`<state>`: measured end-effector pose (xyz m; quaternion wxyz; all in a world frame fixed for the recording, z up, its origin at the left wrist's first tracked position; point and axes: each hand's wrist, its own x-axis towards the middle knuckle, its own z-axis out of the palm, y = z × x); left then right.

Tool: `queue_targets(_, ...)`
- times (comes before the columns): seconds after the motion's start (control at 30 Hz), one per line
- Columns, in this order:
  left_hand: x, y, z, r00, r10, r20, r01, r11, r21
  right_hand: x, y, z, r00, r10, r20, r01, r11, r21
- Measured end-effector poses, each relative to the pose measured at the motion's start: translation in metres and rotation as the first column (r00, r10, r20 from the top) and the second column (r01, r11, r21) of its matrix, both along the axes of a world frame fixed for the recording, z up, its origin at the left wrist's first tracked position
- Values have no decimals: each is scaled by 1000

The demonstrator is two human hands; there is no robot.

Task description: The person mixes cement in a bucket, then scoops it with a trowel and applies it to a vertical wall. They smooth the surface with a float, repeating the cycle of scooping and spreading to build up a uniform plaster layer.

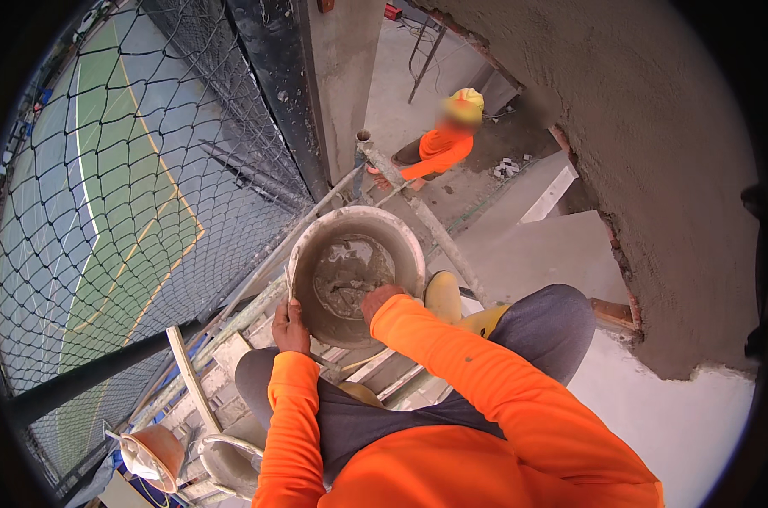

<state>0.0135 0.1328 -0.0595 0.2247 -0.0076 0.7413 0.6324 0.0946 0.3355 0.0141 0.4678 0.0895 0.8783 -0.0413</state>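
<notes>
The round, grey-beige bucket (401, 241) with wet grey mortar (341, 267) is directly ahead of the hands, which are apart. Left hand (291, 328) closes on a thin, flat tool (293, 275), pointing forward along the rim; right hand (382, 301) is nearer the mortar, its grip I cannot tell.

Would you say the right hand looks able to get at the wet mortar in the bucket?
Very likely yes: the right hand is over the open mouth of the bucket, and no lid covers the wet mortar.
</notes>
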Motion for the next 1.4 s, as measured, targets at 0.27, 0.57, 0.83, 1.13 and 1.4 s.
queue_targets(0.27,1,7,12,991,-41,-128,21,988,-155,-1,-1,11,996,-90,-7,89,995,-34)
queue_targets(0.57,-3,10,11,982,-71,-175,35,979,-201,13,-13,-70,971,-232,-63,228,971,-69)
queue_targets(0.83,-2,12,6,961,-31,-274,-9,989,-146,7,-8,-25,983,-152,-106,147,988,-52)
queue_targets(1.13,-1,7,0,991,4,-133,-17,995,-100,-8,1,-1,981,-179,79,186,978,-89)
queue_targets(1.4,2,13,9,982,17,-185,-32,997,-75,-9,-1,6,992,-124,25,124,992,-36)
